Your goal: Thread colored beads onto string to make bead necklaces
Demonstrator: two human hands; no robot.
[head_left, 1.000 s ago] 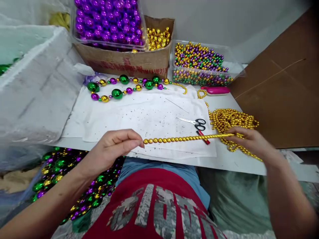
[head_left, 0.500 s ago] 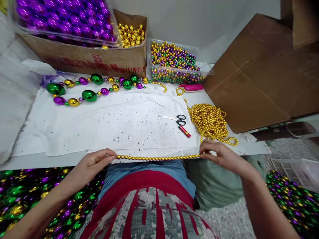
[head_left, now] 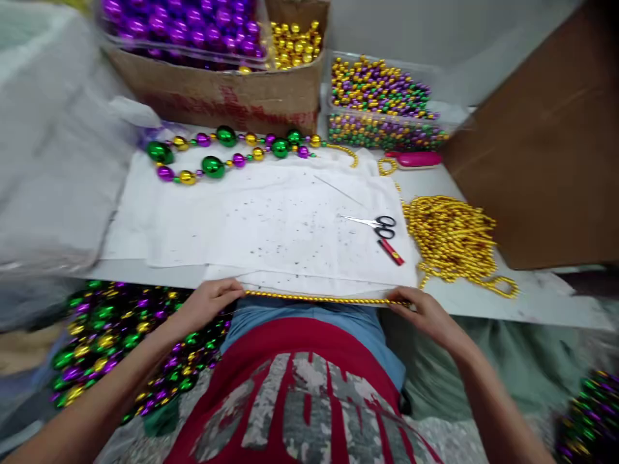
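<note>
A gold bead strand point(head_left: 314, 298) is stretched straight along the front edge of the table. Its left end is pinched in my left hand point(head_left: 215, 301), its right end in my right hand point(head_left: 425, 312). Behind it, on a white cloth point(head_left: 232, 238) dotted with dark specks, lie black-handled scissors point(head_left: 382, 225), a red lighter-like object point(head_left: 391, 252) and a long thin needle point(head_left: 338, 190). A pile of gold bead strands point(head_left: 449, 238) rests to the right. A necklace of large green, gold and purple beads point(head_left: 213, 167) lies looped at the back left.
At the back stand a cardboard box point(head_left: 217, 96) with gold beads, a clear tub of purple beads point(head_left: 184, 26) and a clear bin of mixed beads point(head_left: 382, 96). A pink object point(head_left: 420, 160) lies near a large brown carton point(head_left: 541, 154). Beaded strands point(head_left: 111, 328) hang or lie below left.
The camera view has turned left, so the table's things appear further right. Both hands keep their hold on the gold bead strand, which now looks slightly shorter between them.
</note>
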